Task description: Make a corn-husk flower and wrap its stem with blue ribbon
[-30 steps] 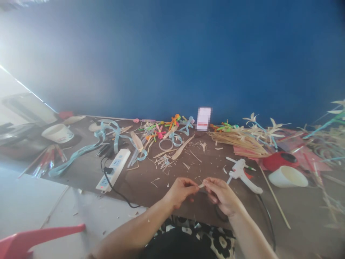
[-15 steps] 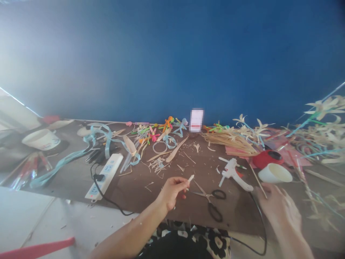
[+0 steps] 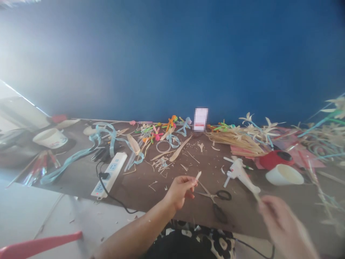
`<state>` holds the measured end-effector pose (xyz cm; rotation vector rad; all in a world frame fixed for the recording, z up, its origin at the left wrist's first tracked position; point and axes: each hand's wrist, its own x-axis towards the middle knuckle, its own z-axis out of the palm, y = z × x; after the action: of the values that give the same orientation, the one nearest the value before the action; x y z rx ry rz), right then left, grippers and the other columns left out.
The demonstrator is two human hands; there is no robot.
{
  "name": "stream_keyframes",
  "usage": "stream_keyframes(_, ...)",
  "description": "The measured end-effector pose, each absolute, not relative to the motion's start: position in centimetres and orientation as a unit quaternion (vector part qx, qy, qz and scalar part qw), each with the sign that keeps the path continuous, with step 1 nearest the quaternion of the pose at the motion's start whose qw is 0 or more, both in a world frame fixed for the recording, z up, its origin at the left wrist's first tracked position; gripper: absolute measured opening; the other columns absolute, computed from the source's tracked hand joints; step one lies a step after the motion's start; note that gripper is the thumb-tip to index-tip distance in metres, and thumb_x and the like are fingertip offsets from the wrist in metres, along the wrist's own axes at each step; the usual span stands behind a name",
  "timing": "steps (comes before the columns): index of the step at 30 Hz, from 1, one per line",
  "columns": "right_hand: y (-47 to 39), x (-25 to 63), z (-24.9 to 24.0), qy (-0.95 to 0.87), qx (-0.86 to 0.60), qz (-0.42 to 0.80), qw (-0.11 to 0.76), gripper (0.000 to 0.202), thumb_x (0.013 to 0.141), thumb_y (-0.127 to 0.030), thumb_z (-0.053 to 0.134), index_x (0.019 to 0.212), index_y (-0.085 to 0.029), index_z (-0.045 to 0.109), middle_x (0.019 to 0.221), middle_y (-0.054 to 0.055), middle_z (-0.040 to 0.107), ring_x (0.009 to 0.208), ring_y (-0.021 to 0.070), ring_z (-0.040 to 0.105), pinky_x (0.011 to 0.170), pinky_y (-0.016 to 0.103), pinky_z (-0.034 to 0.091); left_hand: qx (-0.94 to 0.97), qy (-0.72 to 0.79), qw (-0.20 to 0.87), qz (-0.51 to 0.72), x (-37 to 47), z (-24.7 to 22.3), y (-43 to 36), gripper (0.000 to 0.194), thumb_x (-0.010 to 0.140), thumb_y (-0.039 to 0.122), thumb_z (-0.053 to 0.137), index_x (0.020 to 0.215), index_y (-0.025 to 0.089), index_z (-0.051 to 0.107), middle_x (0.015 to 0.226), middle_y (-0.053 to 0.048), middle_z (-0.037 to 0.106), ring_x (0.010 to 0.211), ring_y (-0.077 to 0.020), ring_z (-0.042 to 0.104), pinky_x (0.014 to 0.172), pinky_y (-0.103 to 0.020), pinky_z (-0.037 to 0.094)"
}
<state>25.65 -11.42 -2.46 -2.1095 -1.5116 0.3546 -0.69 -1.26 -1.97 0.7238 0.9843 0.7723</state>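
Left hand (image 3: 183, 191) pinched a pale strip (image 3: 198, 175) low, leaving its tip free, while the blurred right hand (image 3: 281, 217) gripped a thin stick (image 3: 257, 196)!

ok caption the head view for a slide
Left hand pinches a pale piece beside open scissors; right hand holds a stick.

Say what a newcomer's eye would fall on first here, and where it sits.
The broad blue backdrop would probably strike first, filling the upper part of the view. Against it, a bright orange piece stands out near the far edge of the brown table. Closer in, the left grip pinches a pale sliver, with open black-handled scissors lying just to its right.
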Motion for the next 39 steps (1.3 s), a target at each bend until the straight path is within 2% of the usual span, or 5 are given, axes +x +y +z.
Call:
stream_keyframes(4,-7.4,16.7,-0.2,-0.612,-0.68,0.275,0.296,0.016,0.082,-0.036,0.035,0.081,-0.024,0.046,0.067,0.001,0.057,0.059,0.0167,0.053,0.058,0.024,0.039,0.365,0.453,0.734,0.35,0.2,-2.0,-1.9,0.028,0.057,0.036,0.066,0.07,0.013,0.061,0.06,0.0,0.053,0.048,-0.0067,0.042,0.04,-0.018,0.038)
stream_keyframes(8,-5.5,13.5,-0.1,-0.64,-0.638,0.305,0.301,0.022,0.083,-0.037,0.036,0.072,-0.023,0.048,0.062,-0.001,0.055,0.054,0.0141,0.05,0.055,0.022,0.034,0.416,0.472,0.692,0.355,-0.2,-1.9,-2.3,0.029,0.058,0.038,0.065,0.068,0.011,0.062,0.058,0.0,0.054,0.049,-0.0079,0.044,0.043,-0.019,0.037)
stream_keyframes(15,-4.6,13.0,-0.6,-0.654,-0.632,0.291,0.296,0.034,0.079,-0.042,0.042,0.054,-0.019,0.046,0.048,-0.004,0.041,0.047,0.0099,0.037,0.048,0.021,0.026,0.488,0.474,0.647,0.344,-1.3,-2.5,-2.4,0.029,0.063,0.039,0.06,0.069,0.01,0.062,0.056,0.0,0.053,0.047,-0.0073,0.042,0.044,-0.019,0.036)
stream_keyframes(26,-3.9,13.5,0.1,-0.409,-0.5,0.697,0.312,0.036,0.07,-0.047,0.053,0.055,-0.014,0.054,0.038,-0.008,0.034,0.034,0.0033,0.022,0.035,0.018,0.01,0.648,0.406,0.549,0.336,-2.8,-0.1,-1.7,0.021,0.066,0.034,0.059,0.066,0.014,0.066,0.063,-0.003,0.056,0.06,-0.0115,0.048,0.057,-0.021,0.036)
stream_keyframes(39,-2.8,15.5,1.9,-0.344,-0.454,0.786,0.239,0.035,0.07,-0.044,0.056,0.053,-0.013,0.053,0.032,-0.01,0.032,0.029,0.0004,0.014,0.032,0.016,0.007,0.739,0.356,0.498,0.283,-3.3,1.9,-0.2,0.018,0.068,0.032,0.058,0.065,0.018,0.068,0.06,-0.005,0.056,0.066,-0.0157,0.048,0.066,-0.025,0.036)
